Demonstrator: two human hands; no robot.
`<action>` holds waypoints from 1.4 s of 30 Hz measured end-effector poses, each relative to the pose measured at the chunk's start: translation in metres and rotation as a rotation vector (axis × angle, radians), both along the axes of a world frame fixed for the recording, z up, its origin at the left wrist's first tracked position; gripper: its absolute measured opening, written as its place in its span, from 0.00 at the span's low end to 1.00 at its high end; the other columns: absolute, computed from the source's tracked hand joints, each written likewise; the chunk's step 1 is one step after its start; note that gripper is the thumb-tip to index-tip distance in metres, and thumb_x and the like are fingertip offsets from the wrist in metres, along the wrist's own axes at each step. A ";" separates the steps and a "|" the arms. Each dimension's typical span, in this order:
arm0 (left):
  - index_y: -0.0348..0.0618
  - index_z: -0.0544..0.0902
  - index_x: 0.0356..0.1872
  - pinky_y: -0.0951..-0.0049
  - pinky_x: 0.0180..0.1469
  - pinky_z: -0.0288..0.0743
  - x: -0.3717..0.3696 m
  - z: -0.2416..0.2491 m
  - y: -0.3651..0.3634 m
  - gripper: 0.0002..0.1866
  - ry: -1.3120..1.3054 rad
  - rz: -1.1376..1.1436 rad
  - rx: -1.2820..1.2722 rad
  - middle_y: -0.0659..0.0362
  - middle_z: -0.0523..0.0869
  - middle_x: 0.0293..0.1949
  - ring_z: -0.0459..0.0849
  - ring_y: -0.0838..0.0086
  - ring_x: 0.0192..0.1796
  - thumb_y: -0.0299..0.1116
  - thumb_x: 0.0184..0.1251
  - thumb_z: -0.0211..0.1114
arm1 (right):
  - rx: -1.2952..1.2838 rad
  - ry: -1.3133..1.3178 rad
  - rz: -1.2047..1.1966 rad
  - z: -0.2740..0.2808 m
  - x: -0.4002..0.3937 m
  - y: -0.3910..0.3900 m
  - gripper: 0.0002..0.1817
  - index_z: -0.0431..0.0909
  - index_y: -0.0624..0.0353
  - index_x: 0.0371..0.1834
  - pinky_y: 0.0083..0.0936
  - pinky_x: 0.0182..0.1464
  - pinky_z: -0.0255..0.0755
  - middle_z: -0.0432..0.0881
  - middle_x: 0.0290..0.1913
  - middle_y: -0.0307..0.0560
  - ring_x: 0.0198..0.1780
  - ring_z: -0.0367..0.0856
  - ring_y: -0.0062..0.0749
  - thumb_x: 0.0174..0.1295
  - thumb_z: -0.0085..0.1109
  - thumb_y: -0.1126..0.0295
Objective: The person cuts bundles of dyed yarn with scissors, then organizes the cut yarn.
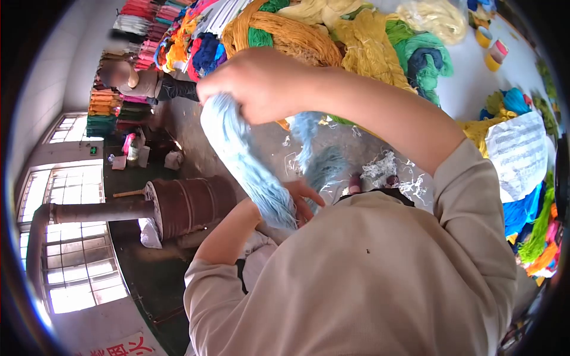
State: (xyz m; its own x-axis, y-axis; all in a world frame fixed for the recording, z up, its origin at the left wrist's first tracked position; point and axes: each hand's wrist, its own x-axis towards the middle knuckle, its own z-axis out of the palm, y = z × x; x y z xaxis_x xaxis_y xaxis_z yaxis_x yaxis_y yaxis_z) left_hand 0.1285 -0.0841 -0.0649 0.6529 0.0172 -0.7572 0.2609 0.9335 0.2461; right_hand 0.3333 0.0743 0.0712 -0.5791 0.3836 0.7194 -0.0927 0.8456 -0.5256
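A skein of pale blue yarn (246, 157) hangs in front of my chest, slanting down to the right. My right hand (255, 86), raised at the top, is closed around its upper end. Behind the lower end is my left hand (301, 197), its wrist partly covered by the strands. Its visible fingers come out on the right side, stretched and apart, touching the yarn. More blue-grey yarn (323, 166) dangles in a loose tuft below my right forearm. Whether this tuft belongs to the same skein cannot be made out.
Yellow yarn (371, 50) and other colourful skeins lie on a white table (469, 71) ahead. White scraps (383, 169) litter the floor. On the left stand a rusty drum (193, 204) with a pipe and racks of hanging skeins (104, 104). Another person (142, 83) is near those racks.
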 end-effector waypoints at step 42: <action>0.40 0.81 0.56 0.57 0.55 0.79 0.022 -0.009 0.028 0.22 -0.012 -0.952 1.996 0.48 0.87 0.47 0.86 0.58 0.49 0.33 0.60 0.71 | -0.811 -0.303 -0.258 -0.179 0.092 -0.105 0.51 0.54 0.53 0.77 0.45 0.53 0.73 0.75 0.62 0.64 0.59 0.77 0.56 0.52 0.70 0.51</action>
